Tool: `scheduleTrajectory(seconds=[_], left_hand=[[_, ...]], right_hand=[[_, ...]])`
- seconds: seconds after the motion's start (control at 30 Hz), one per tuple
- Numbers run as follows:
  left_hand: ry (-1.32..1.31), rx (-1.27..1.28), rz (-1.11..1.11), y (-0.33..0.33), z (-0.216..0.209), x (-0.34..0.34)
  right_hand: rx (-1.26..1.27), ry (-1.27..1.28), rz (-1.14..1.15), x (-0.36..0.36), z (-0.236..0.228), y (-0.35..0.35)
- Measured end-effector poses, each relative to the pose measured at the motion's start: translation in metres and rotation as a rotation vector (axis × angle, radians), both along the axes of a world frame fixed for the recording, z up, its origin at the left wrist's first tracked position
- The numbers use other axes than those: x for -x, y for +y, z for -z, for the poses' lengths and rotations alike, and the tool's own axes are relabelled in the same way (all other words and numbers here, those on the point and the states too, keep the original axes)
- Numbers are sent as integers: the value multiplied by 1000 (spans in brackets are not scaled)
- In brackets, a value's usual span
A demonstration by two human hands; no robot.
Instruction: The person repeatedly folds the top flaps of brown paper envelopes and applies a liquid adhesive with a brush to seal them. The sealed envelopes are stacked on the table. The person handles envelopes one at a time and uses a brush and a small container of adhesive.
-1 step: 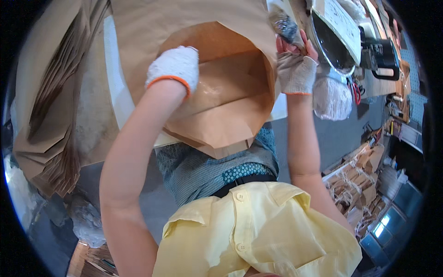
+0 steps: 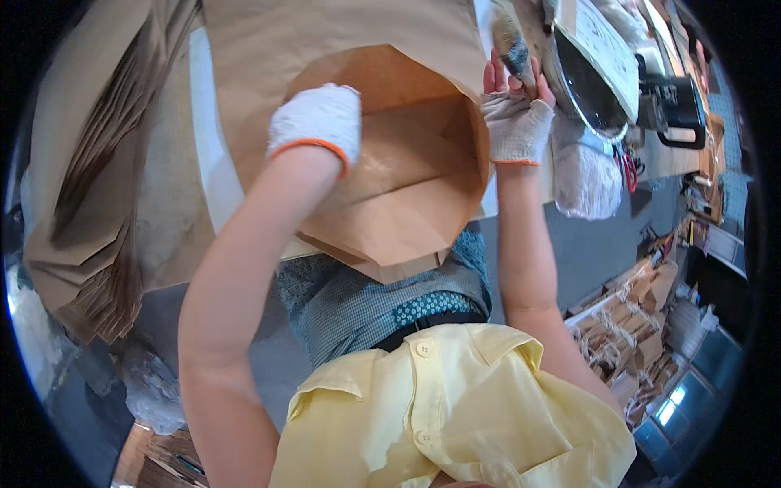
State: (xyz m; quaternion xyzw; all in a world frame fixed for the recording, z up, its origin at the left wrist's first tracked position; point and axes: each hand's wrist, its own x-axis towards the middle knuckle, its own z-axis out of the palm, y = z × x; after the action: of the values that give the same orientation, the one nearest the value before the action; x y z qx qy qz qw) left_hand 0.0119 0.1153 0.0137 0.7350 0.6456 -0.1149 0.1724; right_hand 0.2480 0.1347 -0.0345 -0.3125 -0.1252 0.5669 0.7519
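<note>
A large brown paper bag (image 2: 399,236) lies on the table with its wide mouth folded open toward me. My left hand (image 2: 316,126), in a white knit glove with an orange cuff, rests at the left side of that mouth. Its fingers are hidden, so their grip does not show. Right of the bag, my right hand (image 2: 518,122) wears a glove that leaves the fingertips bare. It holds a brush (image 2: 512,53) that points away from me, with a dark band near its middle. Beside this hand stands a metal-rimmed pot (image 2: 587,85) with a dark inside.
A fanned stack of brown paper bags (image 2: 98,195) hangs over the table's edge at left. A white board (image 2: 600,49) partly covers the pot. Next to it are a plastic-wrapped bundle (image 2: 587,183), red-handled scissors (image 2: 630,171) and a black handled object (image 2: 683,110). Tied brown bundles (image 2: 614,333) lie lower right.
The brush has turned in my right hand and points more straight away from me. My left hand shows slightly farther right and stays at the bag's mouth.
</note>
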Motion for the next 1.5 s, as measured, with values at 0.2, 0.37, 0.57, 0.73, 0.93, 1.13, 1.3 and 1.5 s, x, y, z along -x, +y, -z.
scheduleTrajectory(seconds=[0.2, 0.37, 0.57, 0.73, 0.93, 1.13, 1.3, 1.5], left_hand=[[-342, -655, 62, -28, -19, 10], [-422, -691, -344, -108, 72, 50], [-342, -567, -188, -77, 62, -1], [-529, -587, -218, -87, 62, -18], [-1077, -512, -338, -100, 54, -14], [-367, -581, -71, -95, 65, 39], [-399, -698, -80, -38, 79, 44], [-392, -719, -82, -35, 81, 41]], right_hand=[[-66, -122, -234, 59, 44, 4], [-133, -497, -367, 74, 31, -9], [-59, -485, -459, 90, 26, 6], [-127, -460, -419, 84, 37, -14], [-10, -565, -553, 58, 24, -59], [-322, -1192, -1248, 1, -57, -46], [-1087, -1768, -864, 51, -54, -59], [-1225, -1867, -1155, 13, -60, -91]])
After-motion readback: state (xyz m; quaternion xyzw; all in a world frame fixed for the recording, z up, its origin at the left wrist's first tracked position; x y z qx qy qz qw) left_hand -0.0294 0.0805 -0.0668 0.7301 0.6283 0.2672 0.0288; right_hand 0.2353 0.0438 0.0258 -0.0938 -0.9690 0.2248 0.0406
